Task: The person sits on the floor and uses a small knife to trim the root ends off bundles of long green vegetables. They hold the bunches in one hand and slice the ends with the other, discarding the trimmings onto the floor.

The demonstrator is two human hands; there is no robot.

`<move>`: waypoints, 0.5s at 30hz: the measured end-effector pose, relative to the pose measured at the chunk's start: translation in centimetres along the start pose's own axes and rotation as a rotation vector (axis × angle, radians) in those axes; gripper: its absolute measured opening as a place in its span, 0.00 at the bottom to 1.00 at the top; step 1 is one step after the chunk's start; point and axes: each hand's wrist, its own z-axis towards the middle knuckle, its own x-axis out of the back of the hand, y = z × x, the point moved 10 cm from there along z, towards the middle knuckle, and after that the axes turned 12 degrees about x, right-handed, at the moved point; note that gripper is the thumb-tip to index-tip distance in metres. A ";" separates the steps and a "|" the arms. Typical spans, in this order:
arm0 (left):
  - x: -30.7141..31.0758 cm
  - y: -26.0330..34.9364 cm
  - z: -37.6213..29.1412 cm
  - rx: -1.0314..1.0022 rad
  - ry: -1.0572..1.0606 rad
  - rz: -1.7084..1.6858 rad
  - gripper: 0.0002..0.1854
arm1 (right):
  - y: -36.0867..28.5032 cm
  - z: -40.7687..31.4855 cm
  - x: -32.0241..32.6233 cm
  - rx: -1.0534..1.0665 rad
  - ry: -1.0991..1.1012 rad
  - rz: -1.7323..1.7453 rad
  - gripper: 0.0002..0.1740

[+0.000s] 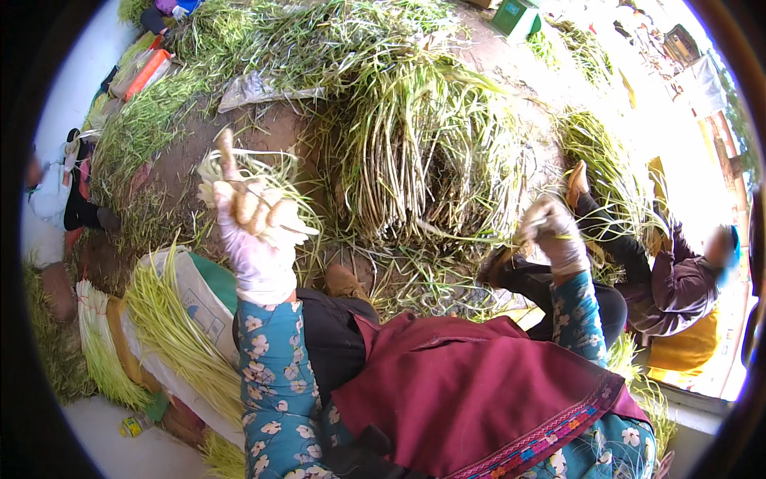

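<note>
My left hand (pixel 257 209), in a pale thin glove, is curled around a small bunch of pale stalks (pixel 302 229). Its index finger points up, and thin looping strands hang behind the knuckles. Over on the right, my right hand (pixel 553 230) is gloved too and slightly blurred, with its fingers closed on one end of a long stalk (pixel 464 237). That stalk stretches leftward, low across the front of a large heap of green leafy stalks (pixel 389 161). The heap lies on the ground beyond both hands, its cut ends facing me.
Trimmed stalks (pixel 179 323) rest on a white sack (pixel 218 302) at my left, beside a tied bundle (pixel 108 347). A person (pixel 676 281) sits close on the right, another (pixel 54 191) at far left. A plastic bag (pixel 251 90) and green container (pixel 514 21) lie farther off.
</note>
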 end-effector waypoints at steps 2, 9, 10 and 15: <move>-0.4 -1.2 -0.2 0.047 0.010 0.048 0.39 | 5.7 -3.5 0.9 -0.404 0.073 -0.367 0.12; 2.3 -5.4 -1.8 0.170 0.277 0.199 0.41 | 12.5 -7.3 -1.8 -0.653 -0.109 -0.508 0.15; 3.1 -5.6 -1.7 0.184 0.301 0.206 0.37 | 11.6 -6.2 -2.5 -0.521 -0.098 -0.436 0.15; 8.2 -7.2 -3.0 0.305 0.547 0.099 0.22 | 8.9 -4.9 -4.8 -0.418 -0.032 -0.190 0.16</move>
